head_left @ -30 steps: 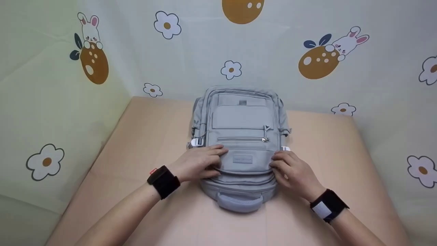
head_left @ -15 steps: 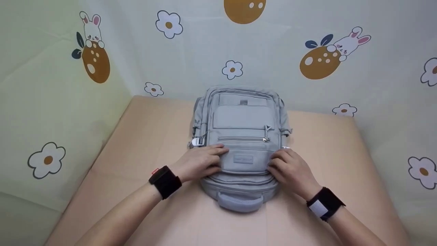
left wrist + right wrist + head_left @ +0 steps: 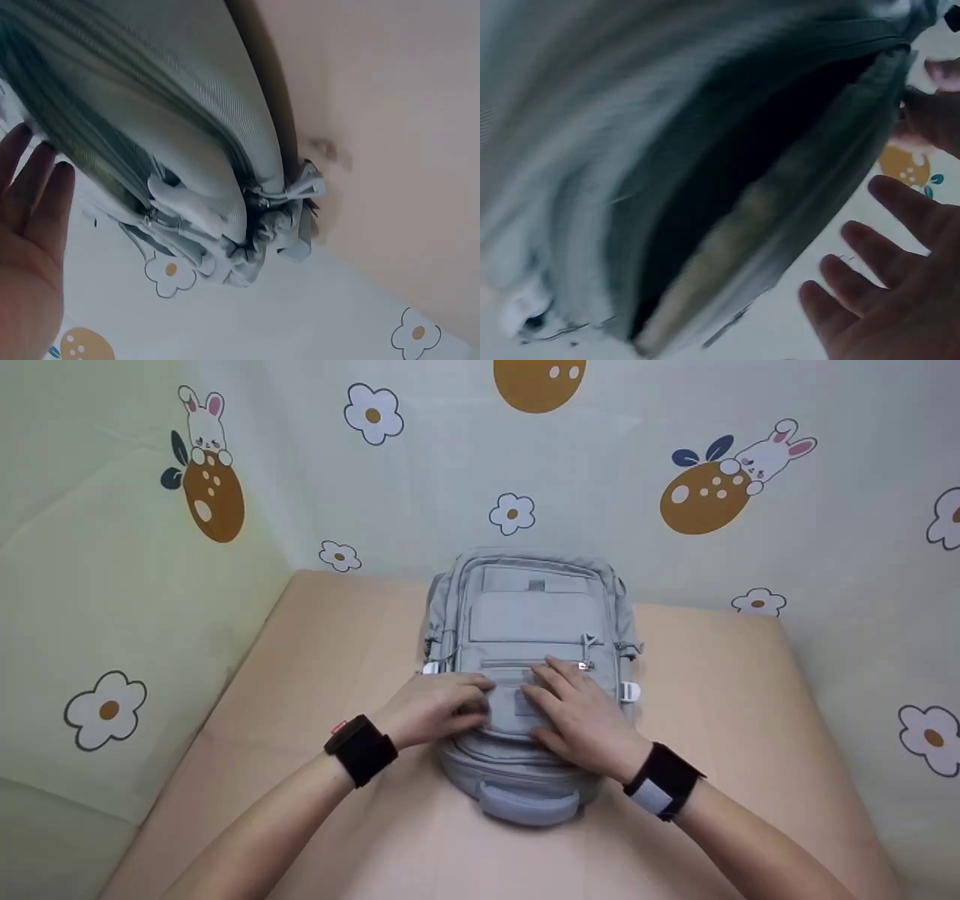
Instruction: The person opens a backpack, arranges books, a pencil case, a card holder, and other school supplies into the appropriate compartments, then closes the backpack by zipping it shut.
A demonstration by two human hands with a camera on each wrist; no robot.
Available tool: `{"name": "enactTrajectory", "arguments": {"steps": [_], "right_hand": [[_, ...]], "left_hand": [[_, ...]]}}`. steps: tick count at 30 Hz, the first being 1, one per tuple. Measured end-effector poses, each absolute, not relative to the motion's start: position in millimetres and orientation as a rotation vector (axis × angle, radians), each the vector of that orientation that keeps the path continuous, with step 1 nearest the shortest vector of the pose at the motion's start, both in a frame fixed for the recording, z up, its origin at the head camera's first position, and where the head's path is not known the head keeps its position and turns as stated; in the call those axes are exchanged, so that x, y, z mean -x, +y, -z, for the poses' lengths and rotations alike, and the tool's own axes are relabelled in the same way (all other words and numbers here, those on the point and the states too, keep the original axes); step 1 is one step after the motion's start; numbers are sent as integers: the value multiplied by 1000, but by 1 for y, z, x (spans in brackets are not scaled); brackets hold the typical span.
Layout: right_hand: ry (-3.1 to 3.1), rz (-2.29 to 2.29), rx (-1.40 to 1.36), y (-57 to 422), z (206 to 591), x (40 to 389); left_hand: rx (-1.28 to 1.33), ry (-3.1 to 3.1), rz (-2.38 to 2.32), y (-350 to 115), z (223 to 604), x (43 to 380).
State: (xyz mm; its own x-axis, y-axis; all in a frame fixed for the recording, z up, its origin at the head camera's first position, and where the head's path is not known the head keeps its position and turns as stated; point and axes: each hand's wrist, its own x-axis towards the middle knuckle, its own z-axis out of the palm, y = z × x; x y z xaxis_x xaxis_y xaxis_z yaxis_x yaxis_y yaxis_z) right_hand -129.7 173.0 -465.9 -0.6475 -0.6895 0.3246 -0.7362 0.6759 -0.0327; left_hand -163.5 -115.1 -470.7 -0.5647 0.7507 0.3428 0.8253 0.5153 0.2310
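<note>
A grey backpack (image 3: 536,619) lies front side up, its carry handle (image 3: 529,802) towards me. My left hand (image 3: 431,709) rests at the left edge of the front panel; its fingers (image 3: 46,191) look fairly straight beside the fabric. My right hand (image 3: 585,720) lies over the front panel, fingers spread and partly covering the label patch (image 3: 525,703). An unzipped compartment opening (image 3: 727,195) gapes dark in the right wrist view, with right fingers (image 3: 877,255) outside it. Further up the panel runs a zipper (image 3: 525,664) with a metal puller.
The backpack lies on a beige table surface (image 3: 337,660). A printed curtain (image 3: 427,495) with rabbits, flowers and orange fruit stands behind and along the left. White buckles (image 3: 630,691) stick out at the bag's sides. Both wrists wear black bands (image 3: 664,780).
My right hand has moved left and up from the bag's right edge onto the front panel, over the label. My left hand has stayed nearly in place. The backpack has not shifted noticeably.
</note>
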Motion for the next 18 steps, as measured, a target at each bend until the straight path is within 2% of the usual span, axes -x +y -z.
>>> {"name": "enactTrajectory", "arguments": {"steps": [8, 18], "right_hand": [[-2790, -114, -1165, 147, 467, 137], [-2806, -108, -1178, 146, 468, 141]], "left_hand": [[746, -2721, 644, -125, 464, 191], [499, -2891, 612, -121, 470, 213]]}}
